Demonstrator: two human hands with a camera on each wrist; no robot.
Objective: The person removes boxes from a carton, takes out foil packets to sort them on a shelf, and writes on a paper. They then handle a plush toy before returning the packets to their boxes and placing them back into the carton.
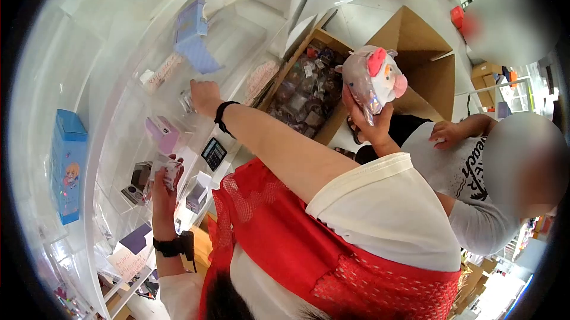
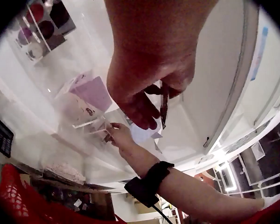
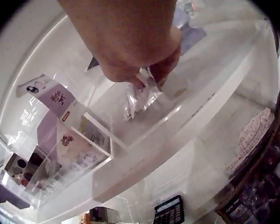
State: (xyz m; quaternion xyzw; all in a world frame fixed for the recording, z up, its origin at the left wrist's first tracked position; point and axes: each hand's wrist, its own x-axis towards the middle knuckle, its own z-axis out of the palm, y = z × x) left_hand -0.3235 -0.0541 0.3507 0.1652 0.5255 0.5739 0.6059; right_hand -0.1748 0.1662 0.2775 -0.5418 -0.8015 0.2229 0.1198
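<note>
My right hand pinches a shiny silver foil packet over the clear acrylic shelf. My left hand grips a small whitish packet, which shows edge-on as a thin dark strip in the left wrist view. Between the two hands, an opened lilac display box with printed figures stands on the shelf. In the right wrist view the same lilac box is left of the foil packet. Beyond my right hand is an opened blue-violet box.
A calculator lies near my right forearm. A tall blue box stands at far left. Right of the shelf, a carton holds many small packets. Beside it, another person's hand holds a plush toy near an open cardboard box.
</note>
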